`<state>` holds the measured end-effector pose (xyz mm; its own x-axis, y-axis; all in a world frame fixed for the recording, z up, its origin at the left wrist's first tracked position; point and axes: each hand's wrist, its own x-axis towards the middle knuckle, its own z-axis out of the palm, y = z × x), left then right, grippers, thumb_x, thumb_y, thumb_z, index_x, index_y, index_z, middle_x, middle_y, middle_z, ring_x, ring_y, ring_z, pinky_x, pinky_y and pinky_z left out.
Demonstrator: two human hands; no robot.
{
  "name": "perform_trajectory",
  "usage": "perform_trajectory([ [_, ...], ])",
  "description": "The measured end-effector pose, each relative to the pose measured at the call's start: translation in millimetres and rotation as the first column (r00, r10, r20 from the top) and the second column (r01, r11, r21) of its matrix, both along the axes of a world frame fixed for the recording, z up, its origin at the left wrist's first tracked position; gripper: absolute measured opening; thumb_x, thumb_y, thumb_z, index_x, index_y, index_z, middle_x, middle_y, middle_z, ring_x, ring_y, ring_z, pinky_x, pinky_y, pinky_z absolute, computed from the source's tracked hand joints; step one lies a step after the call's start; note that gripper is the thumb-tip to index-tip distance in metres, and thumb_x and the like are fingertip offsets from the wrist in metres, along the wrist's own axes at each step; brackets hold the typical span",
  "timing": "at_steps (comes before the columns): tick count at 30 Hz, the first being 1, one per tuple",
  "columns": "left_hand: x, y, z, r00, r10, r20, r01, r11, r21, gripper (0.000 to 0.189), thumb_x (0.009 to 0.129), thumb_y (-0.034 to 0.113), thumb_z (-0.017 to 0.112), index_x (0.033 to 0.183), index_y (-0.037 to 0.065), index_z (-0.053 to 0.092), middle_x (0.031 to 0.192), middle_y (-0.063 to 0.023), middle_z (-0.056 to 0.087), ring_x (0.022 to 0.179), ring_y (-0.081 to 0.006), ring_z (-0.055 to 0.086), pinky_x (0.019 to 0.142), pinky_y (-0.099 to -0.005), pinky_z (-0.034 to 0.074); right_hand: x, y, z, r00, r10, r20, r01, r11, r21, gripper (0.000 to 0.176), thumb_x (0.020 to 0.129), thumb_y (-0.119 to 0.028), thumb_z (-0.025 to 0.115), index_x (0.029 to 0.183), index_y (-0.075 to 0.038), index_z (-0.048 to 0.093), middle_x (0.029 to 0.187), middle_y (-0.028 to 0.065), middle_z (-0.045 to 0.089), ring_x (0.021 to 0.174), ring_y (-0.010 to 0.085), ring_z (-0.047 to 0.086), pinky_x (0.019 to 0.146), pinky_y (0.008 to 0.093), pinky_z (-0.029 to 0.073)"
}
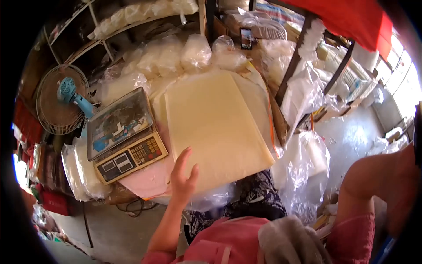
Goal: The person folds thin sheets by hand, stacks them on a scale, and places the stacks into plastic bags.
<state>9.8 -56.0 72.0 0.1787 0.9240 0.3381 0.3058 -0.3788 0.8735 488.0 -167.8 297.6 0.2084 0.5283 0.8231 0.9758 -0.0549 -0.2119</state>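
A stack of pale yellow sheets [215,127] lies flat in front of me. My left hand [183,175] is over the near left corner of the stack, its fingers apart and nothing between them. Whether it touches the sheets I cannot tell. Pink material [147,179] shows beside the stack's left edge. My right arm reaches out at the far right, bent at the elbow, and its hand is not visible. A digital scale [129,159] with a worn metal pan stands left of the sheets.
A fan [63,99] stands at the left. Clear bags of pale goods [195,52] line the back, near a phone [246,38]. Right of the sheets are a dark metal frame [295,64] and a plastic bag [303,167] hanging low. Red cloth [351,22] hangs above.
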Motion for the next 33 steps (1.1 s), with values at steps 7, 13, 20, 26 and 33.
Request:
perform_trajectory([
  [7,-63,-25,-93,0.950,0.276,0.147,-0.275,0.961,-0.032,0.045,0.090,0.011,0.057,0.131,-0.002,0.046,0.133,-0.0144,0.049,0.123,-0.0250,0.047,0.103,-0.0371,0.036,-57,-28,10,0.981,0.131,0.141,-0.156,0.970,0.186,0.048,0.081,-0.038,0.064,0.116,-0.005,0.058,0.114,0.0118,0.059,0.107,0.0251,0.055,0.100,0.0507,0.035],
  [13,-45,-51,-90,0.851,0.198,0.487,0.043,0.897,-0.440,0.070,0.082,0.006,0.065,0.143,-0.002,0.030,0.145,-0.0132,0.037,0.135,-0.0222,0.033,0.109,-0.0361,0.029,-154,56,-57,0.784,0.618,-0.062,-0.619,0.768,-0.166,0.049,0.080,-0.041,0.065,0.115,-0.008,0.059,0.114,0.0105,0.060,0.110,0.0246,0.055,0.102,0.0525,0.032],
  [20,-37,-54,-87,0.884,0.068,0.462,0.087,0.948,-0.306,0.085,0.074,0.007,0.074,0.144,-0.002,0.027,0.140,-0.0124,0.040,0.128,-0.0216,0.038,0.106,-0.0367,0.032,-265,97,-207,0.456,0.833,-0.314,-0.830,0.271,-0.488,0.051,0.078,-0.046,0.067,0.115,-0.011,0.061,0.114,0.0090,0.060,0.112,0.0240,0.054,0.104,0.0546,0.029],
  [26,-31,-46,-112,0.915,0.240,0.325,-0.122,0.931,-0.344,0.087,0.069,-0.002,0.074,0.142,-0.003,0.027,0.135,-0.0150,0.042,0.122,-0.0221,0.043,0.101,-0.0341,0.039,-279,112,-280,0.402,0.895,-0.194,-0.719,0.177,-0.673,0.024,0.087,-0.035,0.058,0.089,-0.011,0.063,0.087,0.0076,0.062,0.094,0.0250,0.059,0.098,0.0518,0.035],
  [33,-21,-43,-68,0.720,0.332,-0.610,-0.126,0.926,0.355,0.056,0.077,0.004,0.066,0.131,0.005,0.049,0.134,-0.0154,0.046,0.121,-0.0380,0.046,0.098,-0.0438,0.041,-262,147,-219,0.463,0.676,-0.573,-0.885,0.384,-0.262,0.029,0.089,-0.031,0.056,0.095,-0.003,0.060,0.085,0.0131,0.064,0.085,0.0325,0.061,0.082,0.0464,0.044],
])
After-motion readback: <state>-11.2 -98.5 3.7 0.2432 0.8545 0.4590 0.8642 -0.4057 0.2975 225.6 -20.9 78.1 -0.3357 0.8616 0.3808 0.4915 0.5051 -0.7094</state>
